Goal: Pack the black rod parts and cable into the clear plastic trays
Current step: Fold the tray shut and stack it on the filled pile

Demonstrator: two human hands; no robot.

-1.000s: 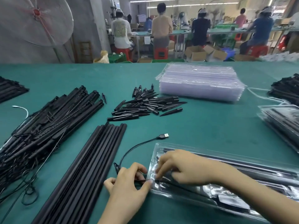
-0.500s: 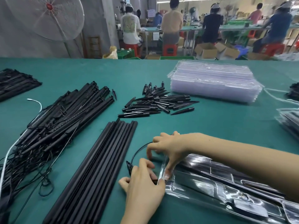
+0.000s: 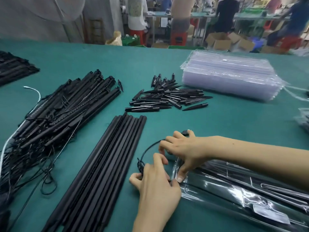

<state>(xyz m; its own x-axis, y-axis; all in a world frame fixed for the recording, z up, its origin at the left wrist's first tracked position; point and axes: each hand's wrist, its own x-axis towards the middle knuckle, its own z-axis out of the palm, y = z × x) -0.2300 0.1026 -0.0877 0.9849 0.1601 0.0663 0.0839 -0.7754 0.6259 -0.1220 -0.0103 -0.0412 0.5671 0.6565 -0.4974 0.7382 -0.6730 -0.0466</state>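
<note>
A clear plastic tray (image 3: 234, 190) with black rod parts inside lies at the lower right of the green table. A thin black cable (image 3: 147, 149) loops out from its left end. My left hand (image 3: 157, 183) pinches the bundled part of the cable at the tray's left edge. My right hand (image 3: 182, 148) reaches across from the right, its thumb pressing the tray's left end and its fingers curled round the cable, with the cable's plug (image 3: 184, 132) showing behind the knuckles.
A row of long black rods (image 3: 103, 168) lies left of my hands. Further left is a heap of rods with cables (image 3: 55, 114). Short black spikes (image 3: 165, 99) lie mid-table, a stack of clear trays (image 3: 230, 76) behind them. Packed trays (image 3: 303, 121) sit at the right edge.
The view has shifted closer and to the left. My right hand has moved from the tray's inside up to the cable loop and plug. My left hand stays at the tray's left end.
</note>
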